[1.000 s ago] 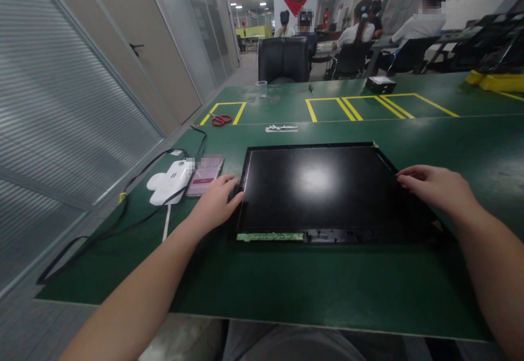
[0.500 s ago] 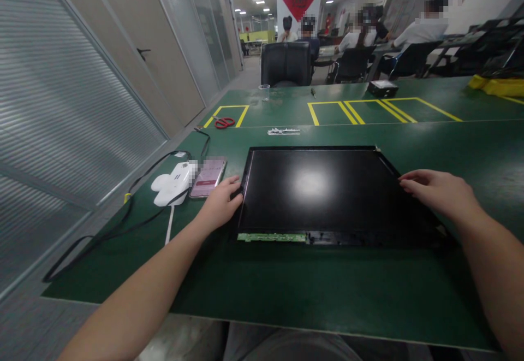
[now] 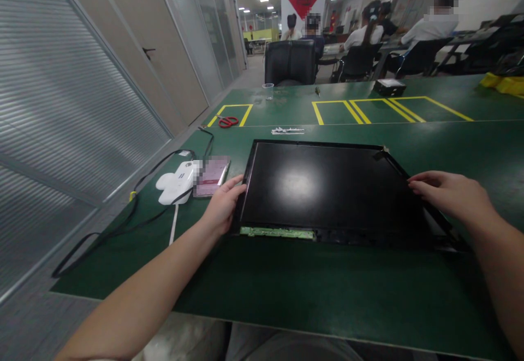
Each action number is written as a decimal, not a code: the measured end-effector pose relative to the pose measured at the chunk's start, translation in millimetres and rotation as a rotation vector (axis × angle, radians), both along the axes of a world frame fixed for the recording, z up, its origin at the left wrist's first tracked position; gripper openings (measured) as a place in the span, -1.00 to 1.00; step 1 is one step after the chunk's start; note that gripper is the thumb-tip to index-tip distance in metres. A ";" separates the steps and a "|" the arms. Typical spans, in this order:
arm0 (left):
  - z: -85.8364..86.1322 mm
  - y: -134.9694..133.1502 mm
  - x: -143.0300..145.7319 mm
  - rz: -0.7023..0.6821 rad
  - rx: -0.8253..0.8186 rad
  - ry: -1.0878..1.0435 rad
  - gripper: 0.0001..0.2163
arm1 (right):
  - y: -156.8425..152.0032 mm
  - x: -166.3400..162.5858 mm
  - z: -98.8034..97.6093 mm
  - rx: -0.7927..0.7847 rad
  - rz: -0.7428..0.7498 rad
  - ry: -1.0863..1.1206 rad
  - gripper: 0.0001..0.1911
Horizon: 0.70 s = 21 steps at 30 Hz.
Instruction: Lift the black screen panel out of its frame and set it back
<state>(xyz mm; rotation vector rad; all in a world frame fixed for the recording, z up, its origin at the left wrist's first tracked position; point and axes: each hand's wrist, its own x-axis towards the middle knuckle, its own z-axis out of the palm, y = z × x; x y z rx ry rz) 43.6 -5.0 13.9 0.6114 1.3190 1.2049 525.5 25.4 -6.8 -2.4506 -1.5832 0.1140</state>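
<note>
A black LCD screen panel (image 3: 327, 186) lies before me on the green table, facing up, with a bright reflection on it. Along its near edge runs a green circuit board strip (image 3: 278, 233). My left hand (image 3: 226, 200) grips the panel's left edge, thumb on top and some fingers hidden beneath. At the right edge, my right hand (image 3: 446, 191) pinches the thin black frame (image 3: 399, 165). A gap shows between frame and screen near the right corners. The left side of the panel looks slightly raised.
Left of the panel are a phone (image 3: 212, 176), a white power strip (image 3: 180, 183) and a black cable (image 3: 139, 220). Red-handled scissors (image 3: 228, 122), small white strips (image 3: 287, 130), a clear cup (image 3: 268, 91) and a black box (image 3: 389, 87) lie farther back. People sit beyond the table.
The panel's left side has lifted and shifted a little, my left hand now wrapped further round its edge. On the right, the gap between frame and screen has widened. The view has shifted slightly.
</note>
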 end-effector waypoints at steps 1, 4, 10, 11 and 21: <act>-0.6 0.5 0.8 0.019 -0.008 -0.011 -0.56 | -0.5 -1.7 1.7 -0.009 0.000 -0.002 -0.59; -2.4 1.7 2.1 0.026 -0.022 -0.055 -0.53 | -1.4 -3.7 2.5 -0.017 -0.010 -0.009 -0.57; -2.1 2.3 2.7 -0.001 -0.038 -0.056 -0.38 | 0.0 0.9 -2.9 0.005 0.011 -0.013 -0.58; -2.2 2.4 2.8 -0.014 -0.029 -0.063 -0.41 | 0.4 1.8 -3.3 0.004 0.013 -0.011 -0.58; -4.2 -2.0 -5.5 -0.185 0.010 -0.071 -0.23 | -1.8 -1.9 0.8 -0.013 -0.014 -0.013 -0.59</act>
